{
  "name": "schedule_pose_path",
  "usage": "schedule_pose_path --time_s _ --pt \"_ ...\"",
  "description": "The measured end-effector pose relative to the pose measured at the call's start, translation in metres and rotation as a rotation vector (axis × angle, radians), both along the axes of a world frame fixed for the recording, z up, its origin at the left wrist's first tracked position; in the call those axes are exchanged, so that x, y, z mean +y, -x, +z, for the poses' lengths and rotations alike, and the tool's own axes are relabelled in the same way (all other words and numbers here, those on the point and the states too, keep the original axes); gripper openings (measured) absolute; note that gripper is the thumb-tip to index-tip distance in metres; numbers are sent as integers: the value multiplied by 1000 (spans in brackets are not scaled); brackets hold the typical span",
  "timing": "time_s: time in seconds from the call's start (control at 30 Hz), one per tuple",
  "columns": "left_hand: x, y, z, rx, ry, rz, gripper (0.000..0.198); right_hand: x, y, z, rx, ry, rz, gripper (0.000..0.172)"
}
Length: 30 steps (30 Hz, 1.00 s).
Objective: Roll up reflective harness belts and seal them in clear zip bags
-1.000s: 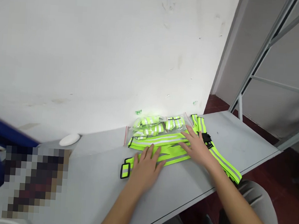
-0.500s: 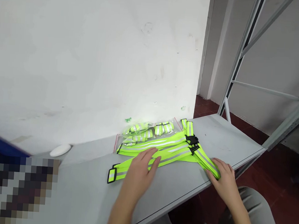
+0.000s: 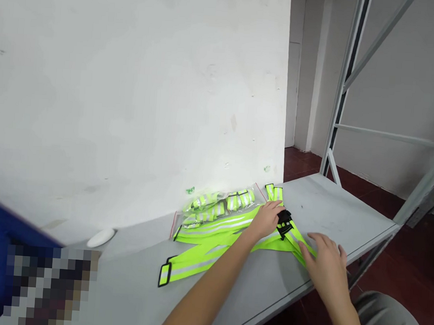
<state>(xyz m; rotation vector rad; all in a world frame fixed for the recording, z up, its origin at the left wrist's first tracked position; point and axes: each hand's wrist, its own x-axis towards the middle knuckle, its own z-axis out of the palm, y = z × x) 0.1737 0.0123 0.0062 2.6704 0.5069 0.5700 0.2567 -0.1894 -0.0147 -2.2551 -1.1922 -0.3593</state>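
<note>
A bright yellow-green reflective strap harness (image 3: 194,270) with silver stripes lies spread on the grey table. At its right part is a black plastic buckle (image 3: 284,221), and a black slide adjuster (image 3: 164,273) sits at the near left end. My left hand (image 3: 267,219) reaches across the straps, its outstretched fingertips at the upper straps beside the buckle. Over the harness's right end, my right hand (image 3: 327,262) is open, thumb and fingers apart; the strap end beneath it is partly hidden.
Behind the harness, a clear zip bag (image 3: 223,210) holds rolled reflective bands against the white wall (image 3: 150,103). A white oval object (image 3: 100,237) lies to the left on the table (image 3: 134,280). Beyond the table's right side stands a metal rack frame (image 3: 339,111).
My left hand has moved right and away from me, from the middle straps to near the buckle. My right hand has lifted slightly from the strap end. The camera view has shifted.
</note>
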Motion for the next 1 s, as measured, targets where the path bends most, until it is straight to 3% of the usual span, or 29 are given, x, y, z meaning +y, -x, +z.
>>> schedule_pose_path --time_s 0.1,0.27,0.43,0.83,1.0 --pt "4 10 -11 31 -5 -62 45 41 11 12 78 51 8 34" --pt "7 15 -20 80 17 -92 54 77 17 -5 237 69 -69 28" --pt "12 13 -24 83 53 -104 61 75 16 -13 268 -6 -121 27" --pt "21 8 -36 -39 33 -118 61 69 18 -9 307 -177 -24 20" --pt "21 8 -39 -53 35 -122 62 66 13 -9 421 -185 -5 31"
